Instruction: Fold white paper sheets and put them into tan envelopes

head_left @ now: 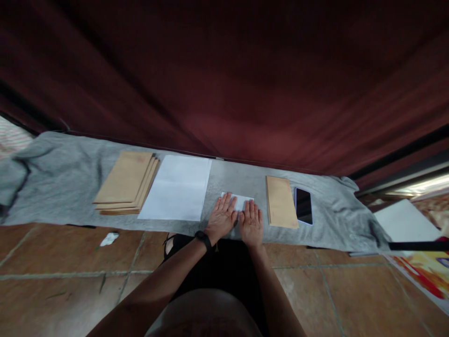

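Observation:
A folded sheet of white paper lies on the grey cloth in front of me, partly covered by both hands. My left hand rests flat on its left side, fingers stretched out. On its right side lies my right hand, palm down with the fingers extended. Just to the right is a brown envelope, apparently with another beneath it. Left of my hands sits a stack of white paper sheets, and beyond that a pile of several brown envelopes.
A smartphone lies beside the right-hand envelope. Grey cloth covers the long narrow table. A dark red curtain hangs along its far edge. White crumpled tissue lies on the tiled floor. A white board stands at the right.

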The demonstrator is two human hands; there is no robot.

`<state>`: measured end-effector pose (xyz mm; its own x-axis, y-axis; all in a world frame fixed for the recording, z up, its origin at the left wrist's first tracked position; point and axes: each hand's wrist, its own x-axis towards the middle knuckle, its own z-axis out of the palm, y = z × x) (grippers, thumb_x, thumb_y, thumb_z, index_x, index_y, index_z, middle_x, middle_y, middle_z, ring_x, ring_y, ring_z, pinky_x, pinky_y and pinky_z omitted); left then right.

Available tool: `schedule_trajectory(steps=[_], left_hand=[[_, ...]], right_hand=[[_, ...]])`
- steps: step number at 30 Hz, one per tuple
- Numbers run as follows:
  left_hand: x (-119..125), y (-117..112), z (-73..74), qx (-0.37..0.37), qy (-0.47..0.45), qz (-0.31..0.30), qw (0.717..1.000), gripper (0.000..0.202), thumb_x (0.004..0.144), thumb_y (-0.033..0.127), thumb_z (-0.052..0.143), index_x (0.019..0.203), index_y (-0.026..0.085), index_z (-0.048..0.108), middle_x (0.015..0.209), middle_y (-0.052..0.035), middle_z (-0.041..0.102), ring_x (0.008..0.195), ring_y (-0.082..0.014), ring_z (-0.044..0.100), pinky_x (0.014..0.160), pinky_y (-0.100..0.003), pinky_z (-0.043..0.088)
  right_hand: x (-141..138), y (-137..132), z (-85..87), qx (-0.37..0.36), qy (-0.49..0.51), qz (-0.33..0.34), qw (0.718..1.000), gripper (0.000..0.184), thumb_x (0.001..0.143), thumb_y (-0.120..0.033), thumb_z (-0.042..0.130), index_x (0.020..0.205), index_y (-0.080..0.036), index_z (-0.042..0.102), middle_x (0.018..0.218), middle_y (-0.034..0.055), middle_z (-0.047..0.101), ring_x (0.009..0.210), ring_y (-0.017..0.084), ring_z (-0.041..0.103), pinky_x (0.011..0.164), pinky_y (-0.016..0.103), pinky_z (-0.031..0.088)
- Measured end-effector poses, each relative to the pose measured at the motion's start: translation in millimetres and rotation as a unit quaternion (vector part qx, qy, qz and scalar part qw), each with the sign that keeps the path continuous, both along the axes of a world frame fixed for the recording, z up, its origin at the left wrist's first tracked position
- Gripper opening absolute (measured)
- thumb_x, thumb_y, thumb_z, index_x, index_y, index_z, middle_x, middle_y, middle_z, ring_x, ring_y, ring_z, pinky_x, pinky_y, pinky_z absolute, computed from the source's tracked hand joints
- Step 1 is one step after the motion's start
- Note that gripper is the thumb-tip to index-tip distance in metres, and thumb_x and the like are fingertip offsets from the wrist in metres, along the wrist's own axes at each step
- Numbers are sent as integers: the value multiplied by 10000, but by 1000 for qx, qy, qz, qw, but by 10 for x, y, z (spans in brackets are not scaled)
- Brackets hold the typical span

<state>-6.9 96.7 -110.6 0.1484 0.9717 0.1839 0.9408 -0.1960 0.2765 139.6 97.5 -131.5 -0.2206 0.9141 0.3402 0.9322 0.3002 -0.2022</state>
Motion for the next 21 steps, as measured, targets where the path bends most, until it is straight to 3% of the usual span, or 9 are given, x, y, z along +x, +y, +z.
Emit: schedule_trajectory(steps=[8, 12, 16, 21], left_hand=[[20, 9, 43, -14, 13, -3, 1000, 599, 960, 367, 456, 1506, 130, 391, 1619, -182, 258, 1509, -318, 210, 1217, -519, 195], [26, 4, 57, -26, 36, -7, 999, 610, 943, 273, 421, 1533, 138, 344, 1623, -165, 258, 1515, -314, 190, 1216, -551, 171], [29, -1, 68, -34, 85, -11, 996, 632, 928, 199, 402, 1547, 112, 308, 1627, -169, 249, 1518, -305, 180, 1227, -527, 147], [16, 7, 41, -22, 96, -10, 995, 599, 965, 260, 395, 1544, 126, 321, 1619, -171, 272, 1510, -312, 210, 1222, -511, 169]], right_hand=[[19, 27, 98, -8, 4, -7, 1000, 533, 1022, -285, 331, 1505, -62, 377, 1526, 207, 430, 1437, 325, 357, 1158, 573, 254], [-103, 99, 163, -39, 9, 52, 998, 511, 1037, -285, 297, 1495, -85, 406, 1550, 176, 405, 1462, 275, 321, 1173, 514, 260], [-178, 131, 145, -57, 4, 80, 995, 512, 1058, -321, 258, 1491, -98, 417, 1542, 159, 423, 1463, 237, 324, 1189, 481, 244], [-147, 123, 94, -39, -14, 69, 997, 517, 1054, -341, 291, 1503, -110, 402, 1553, 171, 399, 1462, 258, 326, 1176, 491, 255]])
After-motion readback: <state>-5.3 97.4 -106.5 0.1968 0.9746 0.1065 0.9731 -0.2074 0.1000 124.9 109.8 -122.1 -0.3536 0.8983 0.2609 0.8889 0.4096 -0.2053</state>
